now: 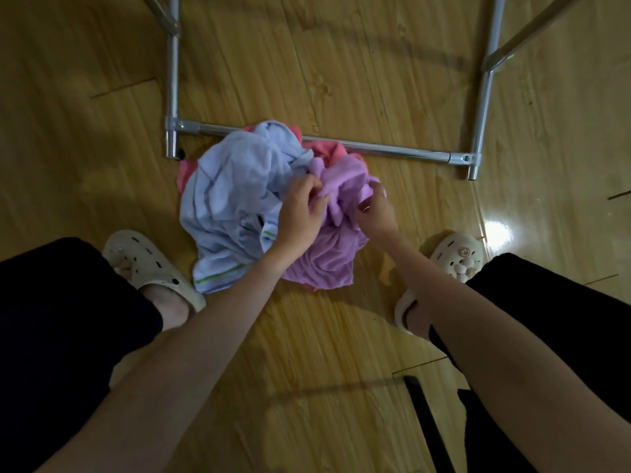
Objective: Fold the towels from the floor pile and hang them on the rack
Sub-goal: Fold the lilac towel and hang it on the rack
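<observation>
Both hands in crumpled towel heap on yellow wood-plank floor (341, 336), just before silver metal tube rack base (392, 151).

Left hand (300, 213) and right hand (374, 208) pinching folds of soft lilac towel (327, 257), fingers curled into cloth. Pale blue striped towel (232, 186) alongside; coral-pink towel (327, 150) beneath, touching rack bar. Cream perforated clogs (150, 264) flanking heap.

I see a wood-plank floor (324, 336), glossy, w/ a bright glare spot at right. On it: a crumpled towel pile, light blue towel (232, 186) left, purple towel (327, 257) right, pink towel (322, 150) underneath. Pile's far edge touches the metal rack base bar (392, 151), whose feet stand on the floor. Two cream clogs, left clog (153, 264) & right clog (444, 268), flank the pile. Dark strip (426, 421) lies bottom right.
</observation>
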Available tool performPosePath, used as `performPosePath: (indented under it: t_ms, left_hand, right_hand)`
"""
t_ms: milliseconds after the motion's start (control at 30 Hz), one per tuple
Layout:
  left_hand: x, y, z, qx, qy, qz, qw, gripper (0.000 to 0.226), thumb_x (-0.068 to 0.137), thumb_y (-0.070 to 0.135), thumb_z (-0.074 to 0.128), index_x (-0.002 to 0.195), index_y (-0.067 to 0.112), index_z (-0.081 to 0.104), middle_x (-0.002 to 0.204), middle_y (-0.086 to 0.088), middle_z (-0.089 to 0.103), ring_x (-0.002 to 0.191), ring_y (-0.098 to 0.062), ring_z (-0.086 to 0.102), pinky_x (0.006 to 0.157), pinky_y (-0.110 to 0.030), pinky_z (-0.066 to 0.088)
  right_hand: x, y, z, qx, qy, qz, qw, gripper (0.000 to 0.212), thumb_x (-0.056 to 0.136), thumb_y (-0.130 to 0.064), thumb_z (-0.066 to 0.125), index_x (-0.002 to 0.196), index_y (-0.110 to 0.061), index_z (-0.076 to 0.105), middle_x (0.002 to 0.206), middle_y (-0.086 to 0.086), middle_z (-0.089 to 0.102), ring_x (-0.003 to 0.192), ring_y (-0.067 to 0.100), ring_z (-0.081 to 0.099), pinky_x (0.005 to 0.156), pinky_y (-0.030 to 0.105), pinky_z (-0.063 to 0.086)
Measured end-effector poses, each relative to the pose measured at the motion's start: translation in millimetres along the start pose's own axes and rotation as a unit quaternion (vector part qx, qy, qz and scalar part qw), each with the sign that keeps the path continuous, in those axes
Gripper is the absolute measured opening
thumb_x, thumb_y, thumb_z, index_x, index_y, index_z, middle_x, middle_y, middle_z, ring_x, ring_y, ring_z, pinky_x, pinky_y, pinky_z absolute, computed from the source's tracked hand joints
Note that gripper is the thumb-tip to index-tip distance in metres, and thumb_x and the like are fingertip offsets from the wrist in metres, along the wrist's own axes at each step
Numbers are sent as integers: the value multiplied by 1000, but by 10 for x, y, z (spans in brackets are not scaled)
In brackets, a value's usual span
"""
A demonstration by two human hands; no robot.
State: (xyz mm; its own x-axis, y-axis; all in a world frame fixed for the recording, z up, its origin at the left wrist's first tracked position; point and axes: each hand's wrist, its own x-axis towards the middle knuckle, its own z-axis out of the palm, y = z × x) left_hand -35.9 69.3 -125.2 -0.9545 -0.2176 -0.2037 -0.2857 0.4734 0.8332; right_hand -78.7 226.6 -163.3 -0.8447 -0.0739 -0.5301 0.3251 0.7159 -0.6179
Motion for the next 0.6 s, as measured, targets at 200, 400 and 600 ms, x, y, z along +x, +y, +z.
performPosePath:
  t_ms: [200, 400, 600]
  left_hand:
    - [-372, 234, -429, -88, 23, -41, 995, 15, 90, 8, 58, 83, 13, 46, 70, 6, 49, 64, -1, 46, 62, -20, 37]
    - [-495, 827, -839, -116, 45, -11, 992, 13, 83, 6, 57, 82, 16, 49, 72, 8, 55, 70, -10, 54, 66, -25, 43]
    - [-675, 1573, -1343, -139, 12, 59, 988, 19, 84, 1, 54, 83, 18, 47, 74, 10, 51, 70, 0, 50, 70, -18, 41]
  right_hand:
    - [-318, -251, -83, 37, 7, -40, 999, 51, 81, 0, 53, 132, 1, 44, 101, 2, 51, 87, 26, 59, 74, 28, 44]
    - [-742, -640, -409, 0, -60, -152, 987, 66, 78, -10, 65, 140, -12, 42, 130, 21, 47, 107, 33, 55, 89, 42, 48]
    - [-1264, -1112, -874, -30, -22, -219, 975, 20, 78, -16, 67, 90, 0, 65, 87, 16, 55, 84, 29, 52, 68, 26, 33]
